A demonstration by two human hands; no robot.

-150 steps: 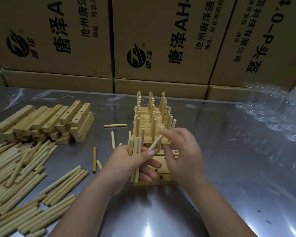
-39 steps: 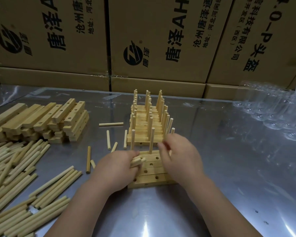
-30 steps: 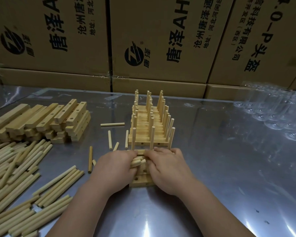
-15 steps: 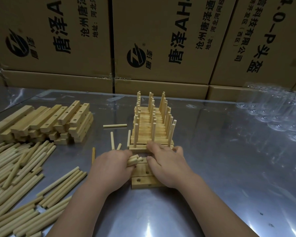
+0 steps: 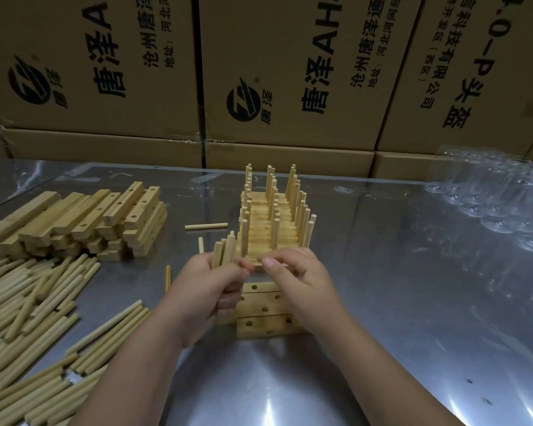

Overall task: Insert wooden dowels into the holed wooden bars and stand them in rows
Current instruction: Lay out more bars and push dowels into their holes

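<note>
Far left of table: loose long dowels (image 5: pixel 22 302) lie in an unsorted heap that runs off the frame edge.
Behind that heap: stack of holed bars (image 5: pixel 83 222), laid flat in layers, holes upward, no dowels fitted.
Between stack and hands: a few stray short dowels (image 5: pixel 206 226) lie flat on the metal table (image 5: pixel 413 318), apart from one another.
Left hand (image 5: pixel 202 290): raised above the table, fingers curled round a bundle of short dowels (image 5: pixel 225 250), held near upright with the tips showing above the fist.
Centre, near edge: three empty bars (image 5: pixel 271 302) lie side by side and touching, directly before the person. Their holes are open and face up. Both hands partly hide them.
Centre, farther back: finished rows (image 5: pixel 270 232), bars packed side by side with three dowels standing upright in each. The nearest row sits just beyond the empty bars.
Right hand (image 5: pixel 305 281): fingers curled, thumb and forefinger brought together just beside the bundle. Whether a dowel is already pinched cannot be told.
Far right: clear jars (image 5: pixel 505 204) grouped at the table edge, not involved.
Step in hand: judged to be drawing a single dowel from the bundle to load the empty bars.
Next move calls for: one dowel separated cleanly, turned end-down, set square over an open hole and pressed home. The bar will likely need steadying so it does not slide on the smooth metal.
</note>
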